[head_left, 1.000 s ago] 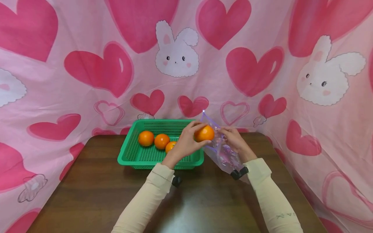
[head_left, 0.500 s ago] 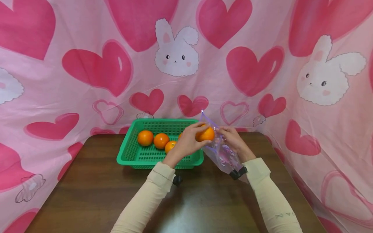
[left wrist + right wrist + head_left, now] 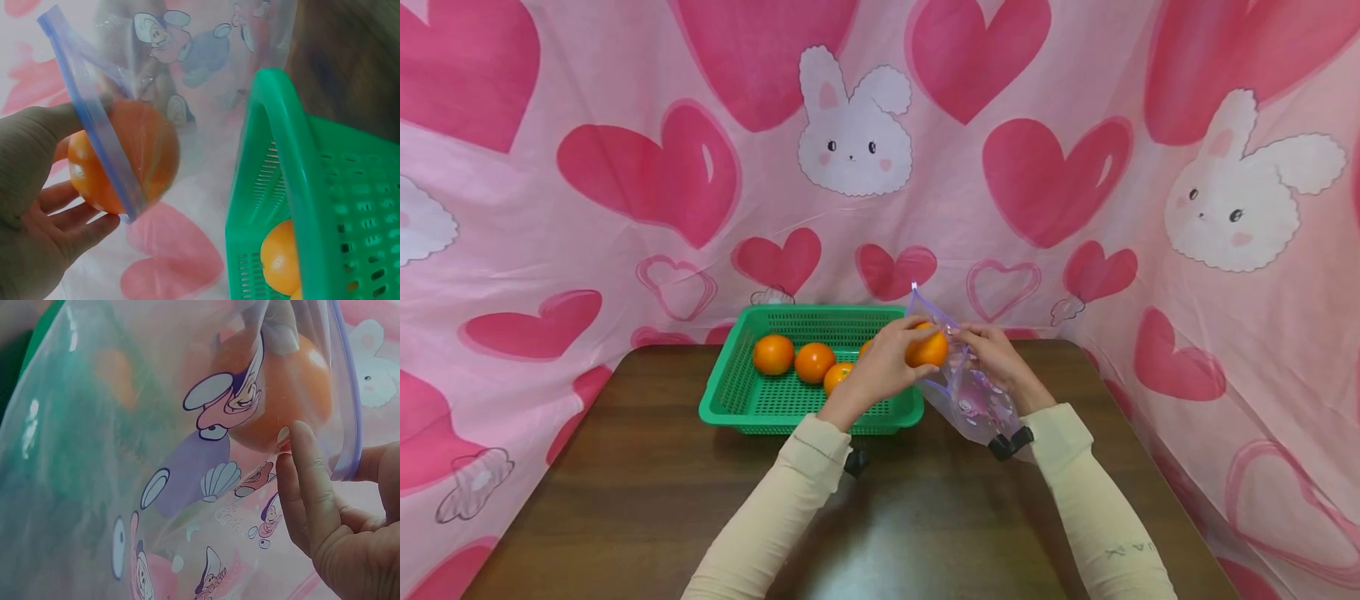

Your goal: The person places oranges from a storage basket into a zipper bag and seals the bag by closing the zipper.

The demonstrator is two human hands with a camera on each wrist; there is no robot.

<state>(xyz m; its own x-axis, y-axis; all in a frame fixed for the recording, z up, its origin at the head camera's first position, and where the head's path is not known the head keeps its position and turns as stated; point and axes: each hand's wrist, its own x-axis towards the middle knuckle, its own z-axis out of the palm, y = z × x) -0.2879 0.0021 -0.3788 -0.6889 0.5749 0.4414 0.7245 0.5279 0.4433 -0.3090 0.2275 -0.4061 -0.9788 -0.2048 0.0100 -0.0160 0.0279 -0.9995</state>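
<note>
Over the last second, the clear bag (image 3: pixel 966 410) has shifted slightly left, its peaked corner now nearer the basket (image 3: pixel 805 422), while the held orange (image 3: pixel 929 346) stays about where it was. We judge that the bag is coming over the fruit: in the left wrist view, the purple rim (image 3: pixel 65 55) crosses it, part behind plastic, part outside.

Our left hand (image 3: pixel 883 358) curls thumb and fingers round this orange by the basket's right end. Our right hand (image 3: pixel 997 355) pinches the rim on the far side.

More oranges (image 3: pixel 773 355) lie in the basket, some partly hidden by our left hand.

The basket stands near the table's (image 3: pixel 917 525) back edge, close to the patterned cloth (image 3: pixel 880 225), so we find little room behind. Wood stretches rightward toward the back right corner, and more widely along the front. The basket's right rim looks likeliest to snag the bag; whether the bag's bottom touches the table, we cannot tell.
</note>
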